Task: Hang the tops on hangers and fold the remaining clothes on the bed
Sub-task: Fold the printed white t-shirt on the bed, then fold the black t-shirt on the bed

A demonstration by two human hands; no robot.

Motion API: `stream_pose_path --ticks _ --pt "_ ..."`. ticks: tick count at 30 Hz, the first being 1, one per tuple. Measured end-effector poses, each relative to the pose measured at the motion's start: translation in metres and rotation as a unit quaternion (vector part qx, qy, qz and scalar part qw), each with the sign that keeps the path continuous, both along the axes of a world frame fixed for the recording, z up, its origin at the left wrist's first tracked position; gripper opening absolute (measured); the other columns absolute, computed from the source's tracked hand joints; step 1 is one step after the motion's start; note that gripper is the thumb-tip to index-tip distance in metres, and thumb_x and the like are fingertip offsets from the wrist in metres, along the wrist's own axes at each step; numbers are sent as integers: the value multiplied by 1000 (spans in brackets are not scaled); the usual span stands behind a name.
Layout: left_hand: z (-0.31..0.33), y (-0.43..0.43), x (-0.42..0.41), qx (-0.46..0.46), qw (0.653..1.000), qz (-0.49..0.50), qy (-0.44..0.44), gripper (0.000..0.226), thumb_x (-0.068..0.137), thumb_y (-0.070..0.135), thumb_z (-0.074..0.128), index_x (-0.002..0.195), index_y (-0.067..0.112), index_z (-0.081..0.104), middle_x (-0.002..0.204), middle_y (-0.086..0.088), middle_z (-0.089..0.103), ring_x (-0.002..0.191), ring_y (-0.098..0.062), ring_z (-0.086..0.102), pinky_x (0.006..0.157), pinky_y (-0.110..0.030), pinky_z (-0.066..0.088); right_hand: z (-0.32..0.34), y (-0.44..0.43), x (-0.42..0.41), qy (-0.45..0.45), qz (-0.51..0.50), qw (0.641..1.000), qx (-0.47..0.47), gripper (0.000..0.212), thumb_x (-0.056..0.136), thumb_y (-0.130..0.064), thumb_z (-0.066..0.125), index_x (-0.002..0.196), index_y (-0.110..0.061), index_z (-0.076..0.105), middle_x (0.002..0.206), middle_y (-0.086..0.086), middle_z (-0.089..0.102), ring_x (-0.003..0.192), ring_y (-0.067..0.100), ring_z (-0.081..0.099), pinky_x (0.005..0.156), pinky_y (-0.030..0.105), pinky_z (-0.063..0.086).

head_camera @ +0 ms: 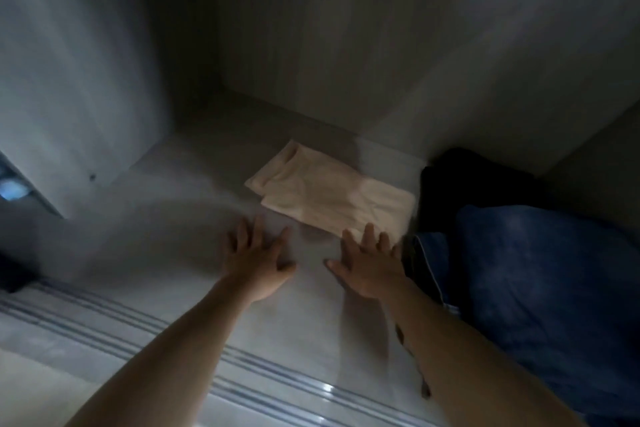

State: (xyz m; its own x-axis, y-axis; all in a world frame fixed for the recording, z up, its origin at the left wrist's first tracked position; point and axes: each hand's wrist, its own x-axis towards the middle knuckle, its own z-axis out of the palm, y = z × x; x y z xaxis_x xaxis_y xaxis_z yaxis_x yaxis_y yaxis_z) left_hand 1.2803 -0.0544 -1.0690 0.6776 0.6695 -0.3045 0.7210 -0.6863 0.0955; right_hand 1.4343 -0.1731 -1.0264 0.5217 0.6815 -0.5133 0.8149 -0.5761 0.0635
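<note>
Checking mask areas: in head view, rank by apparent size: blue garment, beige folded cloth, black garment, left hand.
1. blue garment, also nearest the camera.
2. beige folded cloth and black garment: alike; black one dark, edges unclear, so unranked.
3. left hand.

The view is dim and grey; weak light reaches in from the near side and fades toward the back of the wardrobe (311, 45); a small glare sits on the sliding track (332, 388); the left hand (254, 262) and right hand (369, 267) throw soft shadows on the shelf floor (207, 184); the pale folded cloth (332, 199) is brightest; the black garment (467, 177) sinks into shadow without detail; the side walls streak with motion blur; straight edges bow near the borders.
</note>
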Motion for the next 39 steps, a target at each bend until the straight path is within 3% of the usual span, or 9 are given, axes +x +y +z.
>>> stream_pose_path --ticks 3,7,13,19,23,28,32,36,39 --pt "-17 -2 -3 58 997 6 -56 88 66 72 -2 148 41 9 156 -18 6 142 -41 7 106 -54 -1 -1 18 38 -23 -17 1000 0 74 90 -68 21 150 -32 -4 156 15 -16 142 43 -8 113 56 0" --pt "-19 1 -2 85 990 -19 -111 75 71 67 24 127 31 58 131 -25 52 118 -50 48 98 -52 18 1 35 71 -47 -47 998 -13 74 89 -70 23 149 -34 1 157 13 -11 142 42 -2 113 57 5" --pt "-9 -1 -6 -2 998 5 -62 89 63 77 -3 147 44 0 158 -10 -10 143 -37 -7 112 -54 -2 9 27 35 -88 5 995 40 75 92 -64 21 150 -24 -5 155 17 -15 143 36 -10 115 51 2" --pt "6 11 -18 -122 989 1 -85 56 94 55 33 146 35 24 159 -3 -3 144 -28 -12 115 -36 -6 25 -29 -62 -59 117 989 68 82 84 -71 0 150 -23 7 156 18 3 144 36 5 113 52 10" --pt "13 -39 -80 -184 958 33 -217 109 50 75 24 144 20 32 157 -7 8 145 -20 -6 113 -23 1 28 -52 -108 -54 160 979 110 68 82 -54 27 127 -13 58 130 25 53 117 42 53 88 57 44" --pt "24 -72 -137 -101 976 24 -193 100 55 71 12 141 28 39 155 0 21 144 -17 7 115 -29 15 43 -65 -128 -52 241 966 80 65 99 -49 25 151 -22 -2 157 13 -13 144 30 -12 116 47 0" --pt "44 -87 -172 -68 984 53 -156 95 59 63 4 139 29 40 150 6 30 139 -14 21 108 -27 23 69 -66 -138 -64 270 958 71 64 100 -44 28 150 -21 -3 156 15 -13 144 31 -10 116 46 4" --pt "92 -106 -204 -58 976 129 -165 47 94 36 41 140 23 41 148 2 36 136 -17 29 105 -27 30 117 -79 -157 -59 334 939 65 64 100 -36 33 150 -19 -3 156 16 -11 145 32 -5 116 45 7" --pt "158 -129 -238 -59 963 192 -181 40 91 22 54 130 17 54 136 -1 51 126 -22 46 96 -28 41 177 -77 -182 -43 382 922 34 65 99 -34 38 151 -21 -1 157 16 -6 145 32 -2 116 45 9"
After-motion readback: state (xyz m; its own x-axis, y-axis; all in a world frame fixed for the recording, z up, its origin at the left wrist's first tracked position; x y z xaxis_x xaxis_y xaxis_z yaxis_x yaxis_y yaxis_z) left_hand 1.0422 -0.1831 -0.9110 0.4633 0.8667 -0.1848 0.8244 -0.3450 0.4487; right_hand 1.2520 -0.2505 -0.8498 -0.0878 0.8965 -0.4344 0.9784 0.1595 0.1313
